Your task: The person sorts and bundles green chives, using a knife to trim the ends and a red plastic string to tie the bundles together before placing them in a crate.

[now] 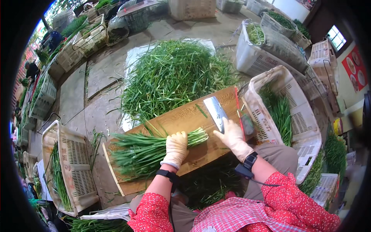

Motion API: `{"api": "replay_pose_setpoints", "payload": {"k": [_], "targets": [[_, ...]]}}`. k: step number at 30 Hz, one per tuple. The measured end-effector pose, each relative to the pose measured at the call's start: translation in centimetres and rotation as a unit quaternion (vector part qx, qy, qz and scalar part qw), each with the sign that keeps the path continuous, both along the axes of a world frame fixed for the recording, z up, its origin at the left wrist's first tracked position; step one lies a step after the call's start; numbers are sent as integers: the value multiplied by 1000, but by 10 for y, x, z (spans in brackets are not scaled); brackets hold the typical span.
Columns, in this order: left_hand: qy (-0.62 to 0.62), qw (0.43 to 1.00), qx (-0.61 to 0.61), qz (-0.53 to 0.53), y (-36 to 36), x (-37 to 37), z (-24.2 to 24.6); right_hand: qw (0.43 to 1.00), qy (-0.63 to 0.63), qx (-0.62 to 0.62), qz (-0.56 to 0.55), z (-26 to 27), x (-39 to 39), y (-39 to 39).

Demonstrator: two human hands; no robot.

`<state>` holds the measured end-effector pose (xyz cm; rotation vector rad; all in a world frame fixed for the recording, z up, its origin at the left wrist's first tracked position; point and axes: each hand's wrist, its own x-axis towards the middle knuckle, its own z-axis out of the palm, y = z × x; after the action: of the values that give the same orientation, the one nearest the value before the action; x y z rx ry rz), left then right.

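Note:
My left hand, in a pale glove, is closed around a bunch of green garlic chives that lies across a wooden board. The bunch's pale cut ends point right, its leafy ends left. My right hand, gloved too, grips a broad-bladed knife at the board's right part; its handle is hidden by the fingers. The blade lies to the right of the pale ends, apart from them. A short green piece is on the board left of the blade.
Beyond the board, a large heap of loose green leaves lies on a white sheet. A plastic crate of greens stands close at the right, another crate at the left. More crates line the floor's far left.

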<state>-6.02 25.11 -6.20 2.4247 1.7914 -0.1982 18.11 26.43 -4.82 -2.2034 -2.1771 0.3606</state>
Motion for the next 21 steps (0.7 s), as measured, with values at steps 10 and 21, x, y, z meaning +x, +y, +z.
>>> {"api": "replay_pose_setpoints", "payload": {"k": [10, 21], "targets": [[-8, 999, -22, 46, -1, 3, 8, 985, 155, 45, -65, -39, 29, -1], [-36, 997, -18, 70, -12, -4, 14, 977, 189, 89, 36, -28, -27, -78]]}}
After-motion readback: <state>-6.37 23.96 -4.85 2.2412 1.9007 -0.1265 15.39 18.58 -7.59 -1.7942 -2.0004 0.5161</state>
